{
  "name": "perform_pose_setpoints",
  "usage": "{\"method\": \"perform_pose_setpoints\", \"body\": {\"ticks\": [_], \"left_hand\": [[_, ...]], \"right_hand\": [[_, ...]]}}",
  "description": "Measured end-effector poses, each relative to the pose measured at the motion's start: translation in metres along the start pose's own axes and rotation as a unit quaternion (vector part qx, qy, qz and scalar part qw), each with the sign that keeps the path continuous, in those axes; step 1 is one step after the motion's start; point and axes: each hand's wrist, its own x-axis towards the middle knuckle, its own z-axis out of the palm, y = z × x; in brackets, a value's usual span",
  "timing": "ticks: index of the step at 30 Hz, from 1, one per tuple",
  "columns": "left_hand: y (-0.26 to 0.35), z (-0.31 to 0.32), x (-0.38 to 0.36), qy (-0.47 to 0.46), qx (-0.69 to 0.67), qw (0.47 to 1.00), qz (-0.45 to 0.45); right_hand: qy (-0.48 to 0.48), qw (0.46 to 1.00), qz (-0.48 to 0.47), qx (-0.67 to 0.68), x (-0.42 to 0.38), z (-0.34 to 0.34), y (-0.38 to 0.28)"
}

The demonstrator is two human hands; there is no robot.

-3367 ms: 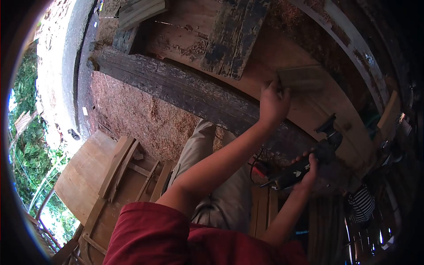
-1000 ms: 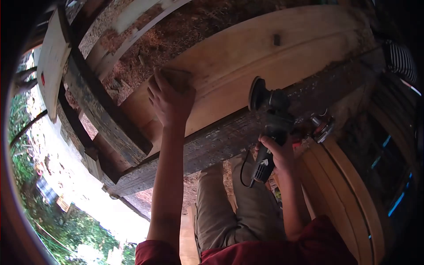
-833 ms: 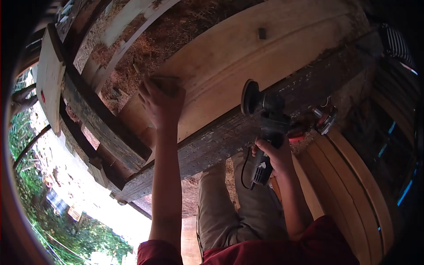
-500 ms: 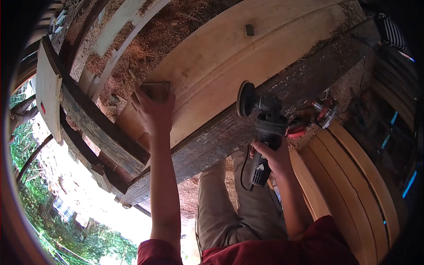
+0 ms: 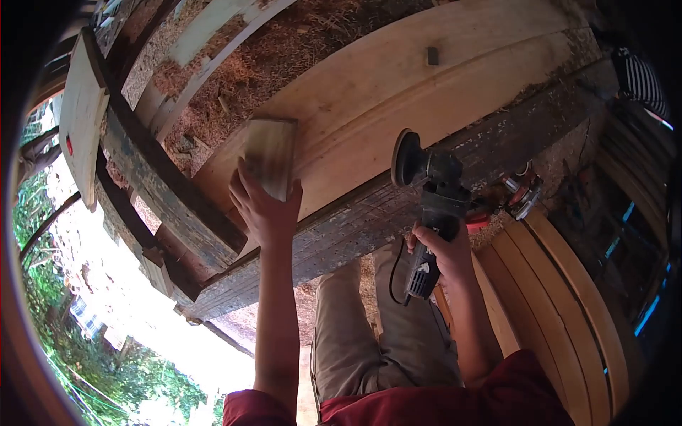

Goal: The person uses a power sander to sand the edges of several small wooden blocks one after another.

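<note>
My left hand (image 5: 267, 216) grips the near end of a small wooden block (image 5: 273, 150), thumb on its right side and fingers on its left. The block rests on a wide, pale curved board (image 5: 362, 106). In my right hand (image 5: 452, 257) is a black angle grinder (image 5: 435, 206), held by its body. Its round disc (image 5: 406, 157) points up and left, above the edge of a dark, worn beam (image 5: 341, 227), and looks clear of the board. A cord hangs from the grinder's lower end.
A small dark block (image 5: 432, 56) lies on the far part of the board. A red and silver power tool (image 5: 524, 192) stands right of the grinder. Curved planks (image 5: 568, 305) are stacked at the right. Dark curved timbers (image 5: 160, 181) cross at the left, with wood shavings (image 5: 263, 71) behind.
The wooden block has turned and now shows its broad face, with my left hand nearer its close end. My right hand keeps the grinder in nearly the same place. The view has shifted slightly.
</note>
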Motion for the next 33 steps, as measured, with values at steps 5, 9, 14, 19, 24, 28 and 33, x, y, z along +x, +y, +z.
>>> {"method": "perform_pose_setpoints", "body": {"ticks": [5, 9, 14, 19, 24, 28, 33], "left_hand": [[-0.020, 0.000, -0.026, 0.001, -0.039, 0.998, -0.039], [-0.022, -0.002, -0.024, 0.007, -0.066, 0.997, -0.046], [-0.024, 0.004, -0.030, 0.025, -0.121, 0.991, -0.053], [-0.027, 0.009, -0.035, 0.043, -0.143, 0.987, -0.057], [-0.029, 0.013, -0.038, 0.048, -0.146, 0.987, -0.055], [-0.027, -0.001, -0.031, 0.032, -0.134, 0.989, -0.044], [-0.036, 0.000, -0.006, 0.015, -0.179, 0.983, -0.033]], "right_hand": [[-0.013, 1.000, 0.015, 0.009, 0.002, 0.011, 0.003], [-0.011, 1.000, 0.014, -0.018, -0.001, 0.031, 0.000], [-0.027, 0.999, 0.002, -0.040, -0.003, 0.048, 0.005], [-0.005, 0.999, 0.010, -0.038, -0.009, 0.062, 0.011], [-0.020, 0.999, 0.001, -0.039, -0.013, 0.064, 0.015], [-0.012, 0.999, -0.017, -0.025, -0.017, 0.066, 0.013], [-0.023, 0.999, -0.013, -0.027, -0.016, 0.053, 0.010]]}}
